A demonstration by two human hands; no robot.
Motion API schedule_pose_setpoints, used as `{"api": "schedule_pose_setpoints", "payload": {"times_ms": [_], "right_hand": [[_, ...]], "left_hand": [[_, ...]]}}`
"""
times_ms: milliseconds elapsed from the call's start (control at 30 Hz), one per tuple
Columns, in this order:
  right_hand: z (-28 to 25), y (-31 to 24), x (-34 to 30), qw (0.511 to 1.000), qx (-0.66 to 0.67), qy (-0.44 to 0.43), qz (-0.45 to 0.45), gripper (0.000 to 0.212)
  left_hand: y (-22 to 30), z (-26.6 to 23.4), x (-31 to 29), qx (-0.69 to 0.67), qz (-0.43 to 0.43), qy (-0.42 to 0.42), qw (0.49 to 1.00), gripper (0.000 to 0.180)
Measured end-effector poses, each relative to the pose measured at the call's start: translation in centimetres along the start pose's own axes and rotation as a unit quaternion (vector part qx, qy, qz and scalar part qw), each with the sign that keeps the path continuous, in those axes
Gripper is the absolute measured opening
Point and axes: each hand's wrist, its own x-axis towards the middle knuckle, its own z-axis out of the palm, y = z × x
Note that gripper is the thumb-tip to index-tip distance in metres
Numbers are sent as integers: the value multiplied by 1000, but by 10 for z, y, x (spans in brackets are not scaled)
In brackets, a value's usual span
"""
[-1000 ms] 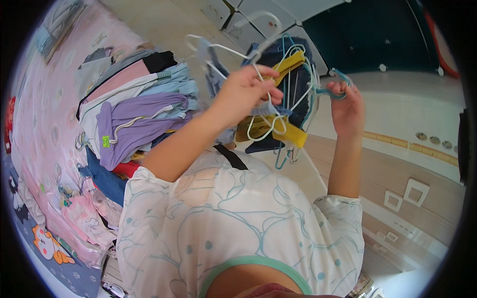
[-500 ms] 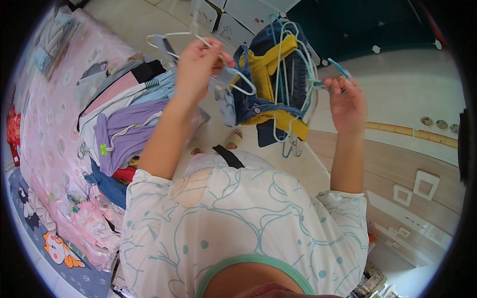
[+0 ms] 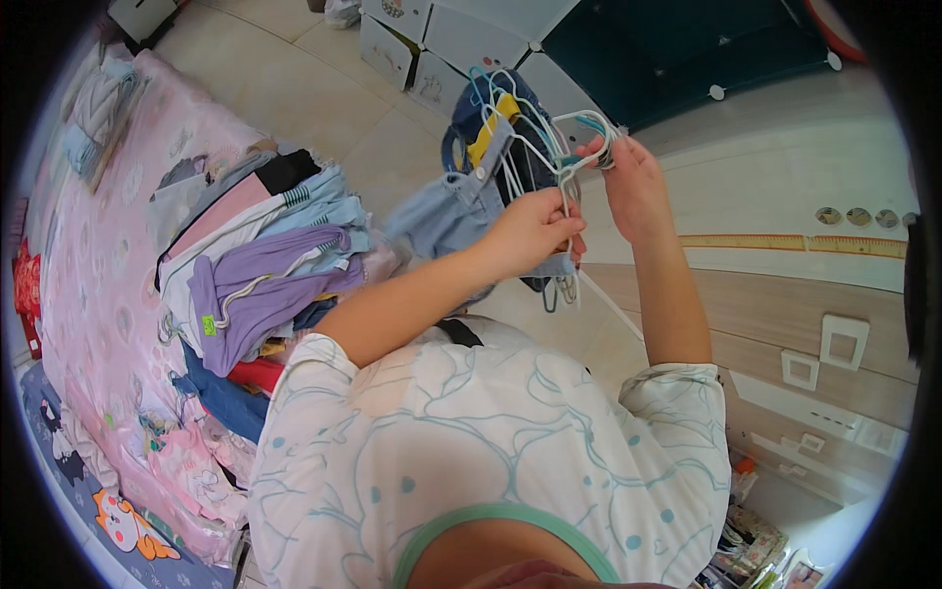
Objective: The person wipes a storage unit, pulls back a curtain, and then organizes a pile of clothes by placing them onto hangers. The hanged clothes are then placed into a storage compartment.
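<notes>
My left hand (image 3: pixel 538 234) is closed round the neck of a white hanger (image 3: pixel 567 187), its hook up beside my other hand. From that hanger spreads a light blue denim garment (image 3: pixel 442 214), apparently shorts. Just to the right, my right hand (image 3: pixel 636 188) pinches the gathered hooks of several white and teal hangers (image 3: pixel 592 122). Dark denim clothing (image 3: pixel 455 143) with a yellow band (image 3: pixel 481 147) hangs on this bunch, partly covered by the lighter garment. My fingertips are partly hidden behind the hooks.
Left of me is a bed with a pink cover (image 3: pixel 108 255), bearing a purple garment (image 3: pixel 265 280) and other folded clothes. A white panelled cabinet (image 3: pixel 471 44) and a dark green panel (image 3: pixel 677 59) stand ahead. On the right is a pale wooden surface with a yellow measuring tape (image 3: pixel 756 242).
My left hand has swung right, bringing the white hanger and light denim garment up against the bunch. My right hand, still on the hooks, has shifted slightly left.
</notes>
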Motion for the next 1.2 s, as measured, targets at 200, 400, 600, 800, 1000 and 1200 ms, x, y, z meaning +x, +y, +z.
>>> {"api": "schedule_pose_setpoints", "payload": {"times_ms": [200, 400, 600, 800, 1000, 1200], "right_hand": [[-14, -11, -13, 996, -39, 68, -32, 14], [-28, -18, -16, 998, -3, 4, -56, 11], [-34, -36, -26, 997, 37, 5, -68, 17], [-37, -64, -33, 996, 22, -15, -90, 22], [-34, -96, -43, 992, 56, -42, -105, 18], [-21, -101, -58, 992, 56, -47, -101, 15]], "left_hand": [[-13, 35, 17, 15, 34, 37, 999, 7], [-45, 45, 9, -24, 148, 84, 985, 5], [-26, -34, -38, -228, 206, 221, 926, 10], [-30, -121, -44, -305, 204, 211, 906, 20], [-41, -129, -14, -138, 82, 289, 944, 34], [-59, -109, 15, -99, 8, 317, 943, 25]]}}
